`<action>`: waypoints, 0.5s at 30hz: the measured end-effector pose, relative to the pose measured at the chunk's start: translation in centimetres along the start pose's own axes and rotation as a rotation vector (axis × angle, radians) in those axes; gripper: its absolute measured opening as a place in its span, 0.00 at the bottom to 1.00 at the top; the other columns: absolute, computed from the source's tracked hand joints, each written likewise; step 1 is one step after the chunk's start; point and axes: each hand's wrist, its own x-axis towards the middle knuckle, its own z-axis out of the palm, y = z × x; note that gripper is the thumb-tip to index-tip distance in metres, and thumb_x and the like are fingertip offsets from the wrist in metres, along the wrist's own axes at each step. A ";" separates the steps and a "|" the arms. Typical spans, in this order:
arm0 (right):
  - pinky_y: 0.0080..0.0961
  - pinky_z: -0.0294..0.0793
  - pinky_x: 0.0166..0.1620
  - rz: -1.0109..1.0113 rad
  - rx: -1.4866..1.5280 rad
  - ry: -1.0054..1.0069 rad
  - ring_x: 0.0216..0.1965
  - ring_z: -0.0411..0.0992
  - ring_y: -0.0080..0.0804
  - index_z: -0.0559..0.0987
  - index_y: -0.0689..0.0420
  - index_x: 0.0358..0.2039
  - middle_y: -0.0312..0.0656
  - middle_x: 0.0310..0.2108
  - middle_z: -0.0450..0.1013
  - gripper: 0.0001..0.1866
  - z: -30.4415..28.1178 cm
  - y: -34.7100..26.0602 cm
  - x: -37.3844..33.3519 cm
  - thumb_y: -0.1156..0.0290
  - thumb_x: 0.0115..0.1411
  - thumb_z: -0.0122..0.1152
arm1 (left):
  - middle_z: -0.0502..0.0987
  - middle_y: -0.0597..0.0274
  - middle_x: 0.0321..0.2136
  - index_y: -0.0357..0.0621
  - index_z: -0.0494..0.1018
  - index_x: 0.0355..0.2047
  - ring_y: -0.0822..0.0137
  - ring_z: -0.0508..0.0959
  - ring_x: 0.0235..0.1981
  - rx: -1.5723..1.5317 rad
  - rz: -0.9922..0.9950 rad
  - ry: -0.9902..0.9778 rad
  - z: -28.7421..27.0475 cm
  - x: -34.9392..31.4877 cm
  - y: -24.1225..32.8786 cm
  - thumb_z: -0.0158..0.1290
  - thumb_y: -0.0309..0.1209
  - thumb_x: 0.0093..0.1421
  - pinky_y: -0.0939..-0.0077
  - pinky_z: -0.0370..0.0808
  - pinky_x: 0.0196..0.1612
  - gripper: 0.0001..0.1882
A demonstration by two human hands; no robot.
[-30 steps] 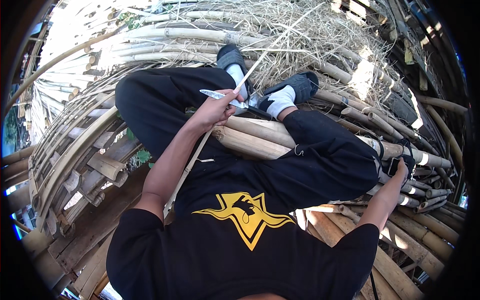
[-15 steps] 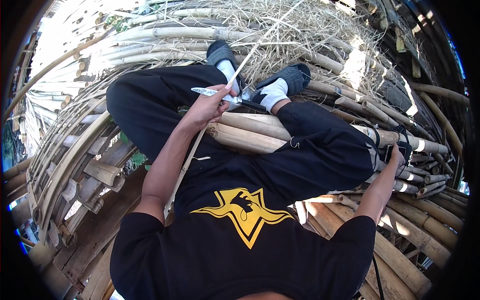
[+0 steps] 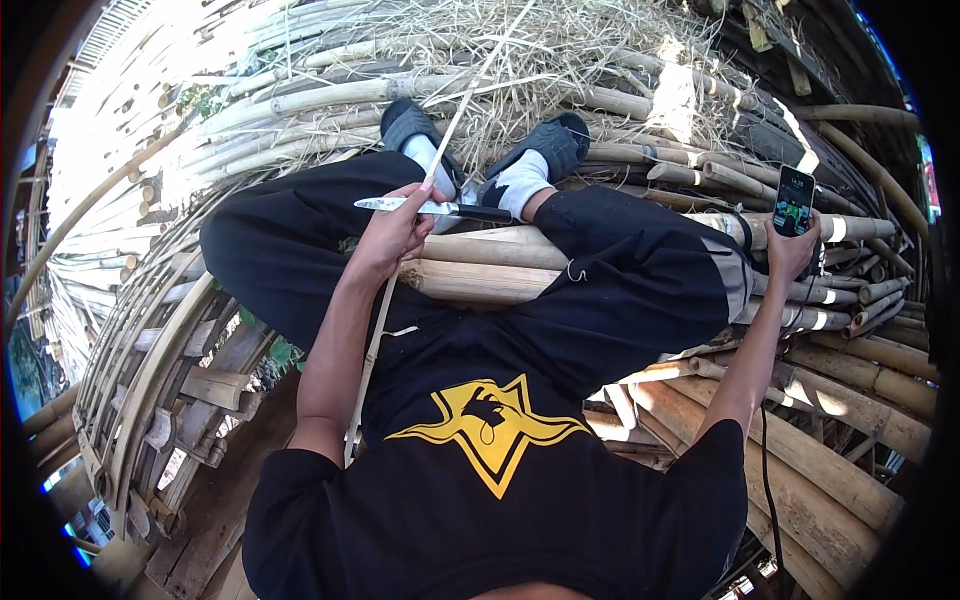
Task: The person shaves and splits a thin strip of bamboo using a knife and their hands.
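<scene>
knife (image 3: 446, 209) lies crosswise in the forward-stretched left hand (image 3: 394, 236).

Left hand (image 3: 395, 235): in front of the body, left of centre, fingers curled in a grip, thumb and fingertips pressed together.
Left forearm (image 3: 340, 335): bare, slanting up and inward to the wrist.
Right hand (image 3: 790, 250): out to the right, beyond the knee, fingers wrapped in a hold.
Right forearm (image 3: 755, 345): bare, reaching forward and slightly outward.
Legs (image 3: 300, 215): bent, knees wide, feet (image 3: 525, 185) near each other.
</scene>
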 end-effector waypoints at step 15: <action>0.35 0.67 0.51 0.066 0.225 0.104 0.47 0.71 0.44 0.69 0.64 0.46 0.51 0.43 0.72 0.42 2.5 -0.6 0.7 0.55 0.33 0.78 | 0.59 0.72 0.11 0.40 0.69 0.35 0.84 0.51 0.07 0.039 0.008 0.002 0.2 -0.3 0.2 0.41 0.41 0.67 0.88 0.50 0.08 0.16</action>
